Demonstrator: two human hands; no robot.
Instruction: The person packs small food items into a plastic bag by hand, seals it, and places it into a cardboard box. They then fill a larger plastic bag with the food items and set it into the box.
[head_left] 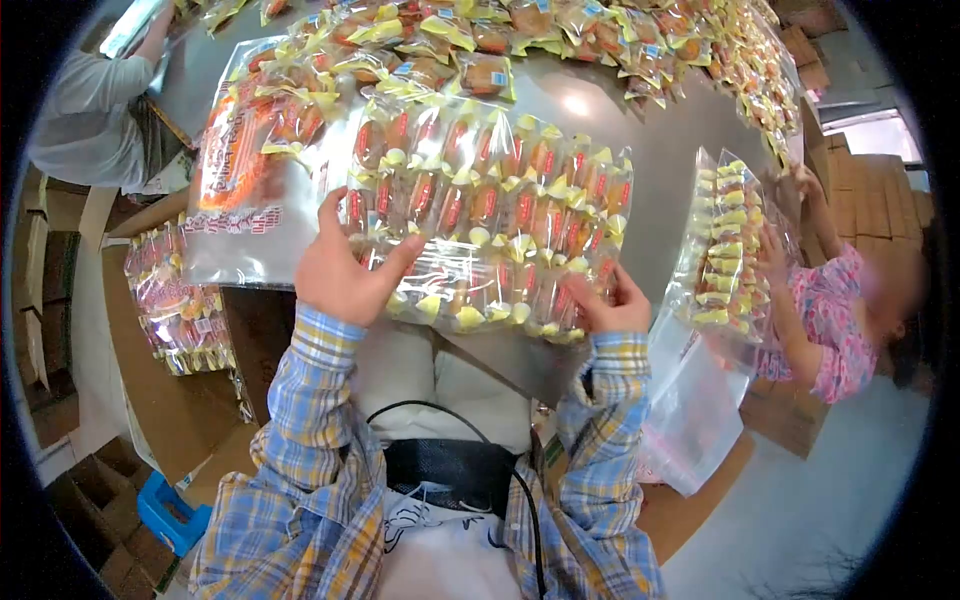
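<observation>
2 hands on 1 large clear bag of wrapped snacks (490, 225), which lies flat at the near edge of the grey table (660, 150).

Far left: a co-worker's grey sleeve (85, 115) at the table corner. Below it, a cardboard box (150, 400) holding packed bags (175, 300); a blue item (170, 512) on the floor lower down.

Left of centre: a flat printed bag (240, 190), red and orange print, looks unfilled, lying just beside the filled bag and partly under its left edge.

Left hand (345, 270): fingers spread wide, palm on the bag's lower left corner, thumb pointing right across the film. Pressing down, not pinching.

Centre: the bag shows roughly 3 rows of small red-and-yellow wrapped pieces, packed side by side. Judgement: film is thin, glossy, likely slippery; contents loose enough to shift and bulge if lifted by 1 corner. Weight moderate, soft overall, pieces probably crushable. Best hold is at both short ends together, or flat support from beneath.

Right hand (610, 305): fingers curled onto the lower right corner, gripping the bag edge; how tightly it closes cannot be told.

Far side of the table: a loose heap of wrapped snacks (560, 35).

Right: a second person in a pink sleeve (825, 320) holds another filled bag (730, 250) upright, with cardboard boxes stacked behind.
</observation>
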